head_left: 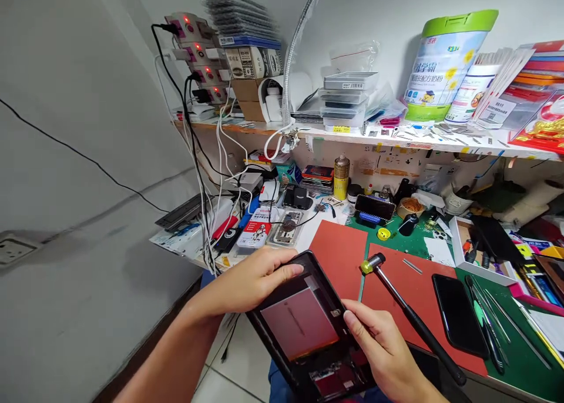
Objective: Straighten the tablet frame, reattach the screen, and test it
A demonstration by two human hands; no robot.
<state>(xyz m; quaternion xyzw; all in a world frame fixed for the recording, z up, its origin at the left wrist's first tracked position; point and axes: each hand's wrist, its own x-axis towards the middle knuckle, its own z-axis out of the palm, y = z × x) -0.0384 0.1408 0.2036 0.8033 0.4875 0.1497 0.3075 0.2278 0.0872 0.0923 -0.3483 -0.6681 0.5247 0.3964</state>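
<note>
An opened, tablet-like device (315,359) is being held above the lap, just in front of the tabletop (529,356), tilted, inner side up. The left hand (251,282) is being clamped on its upper left part, thumb over the inner face; the right hand (381,341) is being closed on the right edge, thumb on the rim. The two hands are being held apart, device between.

Handling, by judgement: weight is being rated fairly light, shell thin and stiff, smooth rim maybe slightly slippery. The flat, battery-like panel (299,323) is being rated fragile, not to be bent or pressed; the exposed circuit board (330,376) likewise. Best grip is being put at the outer rim, both long sides, fingertips off the inner parts.

Writing: on the green-lidded can (429,68) on the shelf (396,140), "学霸" and "成长配方奶粉" are being shown; brand above is being left unread, too small. On the red-and-white box (256,232), small print is being shown, not safely legible. A barcode label (352,86) is being carried by the stacked clear cases (346,106). Device marks are being skipped, unreadable; no brand is being made out.
</note>
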